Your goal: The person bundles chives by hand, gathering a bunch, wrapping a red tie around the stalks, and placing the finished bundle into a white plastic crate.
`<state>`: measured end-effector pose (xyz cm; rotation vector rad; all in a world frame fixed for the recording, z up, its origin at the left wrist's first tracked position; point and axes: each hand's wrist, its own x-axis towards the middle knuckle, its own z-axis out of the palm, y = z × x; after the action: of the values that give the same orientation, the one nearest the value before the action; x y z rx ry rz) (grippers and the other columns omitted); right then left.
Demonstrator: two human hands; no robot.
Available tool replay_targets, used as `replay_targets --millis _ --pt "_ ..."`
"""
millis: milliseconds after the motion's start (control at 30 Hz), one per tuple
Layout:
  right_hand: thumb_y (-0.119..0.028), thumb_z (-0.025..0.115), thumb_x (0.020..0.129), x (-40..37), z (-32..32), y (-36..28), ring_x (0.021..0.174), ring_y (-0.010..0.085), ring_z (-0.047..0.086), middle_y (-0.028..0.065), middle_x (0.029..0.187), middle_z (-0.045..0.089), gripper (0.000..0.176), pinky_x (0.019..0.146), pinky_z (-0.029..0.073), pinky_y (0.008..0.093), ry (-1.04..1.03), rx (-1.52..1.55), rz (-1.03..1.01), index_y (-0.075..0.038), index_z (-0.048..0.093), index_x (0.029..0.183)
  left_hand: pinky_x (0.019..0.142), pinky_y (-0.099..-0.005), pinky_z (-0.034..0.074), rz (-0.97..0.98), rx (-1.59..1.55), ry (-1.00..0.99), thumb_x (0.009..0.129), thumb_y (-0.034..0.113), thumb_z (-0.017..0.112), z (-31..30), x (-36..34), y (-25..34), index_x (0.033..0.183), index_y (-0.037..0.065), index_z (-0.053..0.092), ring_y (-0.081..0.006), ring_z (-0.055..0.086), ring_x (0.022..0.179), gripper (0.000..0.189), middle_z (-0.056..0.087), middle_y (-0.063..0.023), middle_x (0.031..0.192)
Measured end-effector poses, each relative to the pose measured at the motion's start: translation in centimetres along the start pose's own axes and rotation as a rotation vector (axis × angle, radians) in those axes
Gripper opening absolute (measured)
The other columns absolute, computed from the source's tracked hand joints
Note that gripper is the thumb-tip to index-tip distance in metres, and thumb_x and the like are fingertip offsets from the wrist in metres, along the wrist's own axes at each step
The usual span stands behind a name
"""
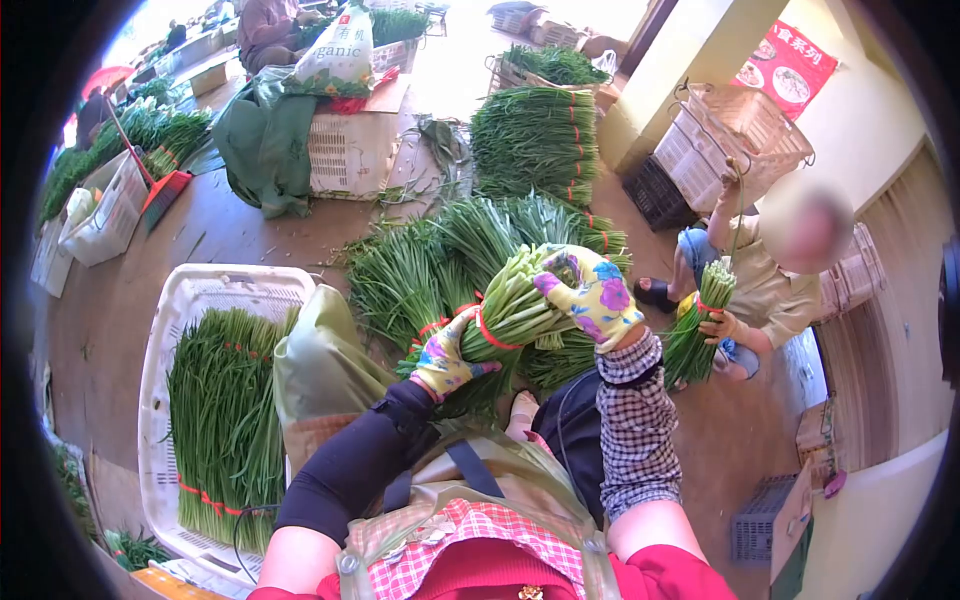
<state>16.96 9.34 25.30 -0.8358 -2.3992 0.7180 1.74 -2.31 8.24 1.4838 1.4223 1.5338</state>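
A bundle of garlic chives [512, 300], tied with a red band [487, 328], lies slantwise in front of me with its pale cut ends up to the right. My left hand [448, 358], in a flowered glove, is closed around it beside the band. At the pale ends, my right hand [600, 302], gloved alike, has its fingers curled in on the stems; its fingertips are partly hidden. More banded chive bundles [400, 275] are heaped on the floor just beyond my hands.
On my left stands a white plastic crate [155, 400] of chives. A tall chive stack [530, 140] rises ahead. At right, a seated co-worker [790, 290] holds another bundle [700, 325]. Stacked crates [740, 130] stand by the wall, and a red broom [165, 195] is at left.
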Motion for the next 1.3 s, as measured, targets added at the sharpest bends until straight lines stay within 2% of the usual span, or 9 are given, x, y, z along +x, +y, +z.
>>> replay_targets --millis 233,367,467,500,633,867,1000,1133,1300 --pt "-0.018 0.057 0.082 -0.4 -0.1 0.1 0.080 0.0312 0.060 0.0161 0.083 0.062 0.016 0.067 0.047 0.0383 -0.038 -0.476 -0.034 -0.003 0.061 0.085 0.094 -0.0304 0.042 -0.059 0.055 -0.055 0.058 0.013 0.083 0.1 -0.3 0.2 0.128 0.009 0.040 -0.0204 0.054 0.109 0.083 0.055 -0.0094 0.118" --pt "-0.018 0.056 0.085 -1.0 -0.8 2.5 0.066 0.0267 0.060 0.0150 0.072 0.062 0.017 0.061 0.046 0.0352 0.354 -0.306 0.027 -0.002 0.061 0.085 0.095 -0.0307 0.041 -0.030 0.056 -0.053 0.058 0.014 0.083 0.2 -0.3 -0.7 0.128 0.008 0.040 -0.0205 0.053 0.110 0.083 0.054 -0.0098 0.119" --pt "-0.022 0.058 0.085 -1.8 -2.6 3.9 0.065 0.0233 0.061 0.0150 0.073 0.061 0.021 0.060 0.046 0.0332 0.409 -0.115 0.204 -0.002 0.060 0.084 0.090 -0.0311 0.043 0.006 0.047 -0.007 0.059 0.014 0.082 0.1 -0.4 0.4 0.127 0.010 0.041 -0.0212 0.056 0.106 0.078 0.057 -0.0105 0.114" --pt "-0.021 0.059 0.086 -2.3 -3.4 4.0 0.066 0.0159 0.060 0.0112 0.074 0.062 0.018 0.061 0.046 0.0282 0.304 -0.176 0.347 -0.003 0.062 0.088 0.088 -0.0313 0.045 0.021 0.032 0.010 0.060 0.013 0.081 0.1 -0.3 0.9 0.126 0.011 0.042 -0.0216 0.057 0.103 0.076 0.059 -0.0107 0.111" --pt "-0.010 0.060 0.083 -2.7 -1.9 4.0 0.073 0.0108 0.058 0.0043 0.084 0.065 0.020 0.067 0.046 0.0233 0.380 0.246 0.113 -0.003 0.062 0.101 0.091 -0.0320 0.044 0.042 -0.004 -0.004 0.061 0.015 0.081 0.3 -0.4 0.1 0.127 0.009 0.041 -0.0221 0.058 0.103 0.077 0.058 -0.0120 0.112" --pt "-0.007 0.055 0.086 -3.1 -1.0 7.0 0.092 0.0109 0.054 0.0051 0.109 0.057 0.036 0.080 0.044 0.0215 0.342 0.535 0.154 -0.001 0.048 0.121 0.099 -0.0313 0.036 -0.075 -0.305 -0.018 0.059 0.007 0.082 0.1 -0.1 0.0 0.130 0.005 0.037 -0.0191 0.047 0.115 0.084 0.050 -0.0095 0.125" --pt "-0.017 0.060 0.086 -3.7 3.4 10.4 0.117 0.0186 0.044 0.0114 0.131 0.041 0.063 0.097 0.037 0.0285 0.037 1.009 0.221 -0.002 0.026 0.137 0.100 -0.0308 0.035 -0.193 -0.463 0.031 0.061 0.005 0.081 0.1 0.2 -1.4 0.134 0.001 0.031 -0.0173 0.045 0.116 0.089 0.047 -0.0088 0.127" --pt "-0.030 0.071 0.077 -4.3 7.7 7.6 0.125 0.0272 0.033 0.0158 0.137 0.030 0.085 0.100 0.031 0.0368 -0.029 0.898 0.171 -0.009 0.019 0.141 0.097 -0.0303 0.038 -0.316 -0.594 0.072 0.063 0.002 0.079 -0.5 0.1 -0.5 0.135 0.000 0.027 -0.0173 0.047 0.112 0.088 0.047 -0.0093 0.125" --pt "-0.024 0.074 0.070 -2.4 6.8 3.1 0.119 0.0317 0.040 0.0150 0.136 0.035 0.060 0.097 0.036 0.0403 0.460 -0.007 -0.274 -0.011 0.052 0.124 0.095 -0.0304 0.041 -0.288 -0.578 0.116 0.065 -0.003 0.076 -0.4 0.5 -0.3 0.135 0.001 0.028 -0.0167 0.049 0.110 0.085 0.049 -0.0091 0.123"
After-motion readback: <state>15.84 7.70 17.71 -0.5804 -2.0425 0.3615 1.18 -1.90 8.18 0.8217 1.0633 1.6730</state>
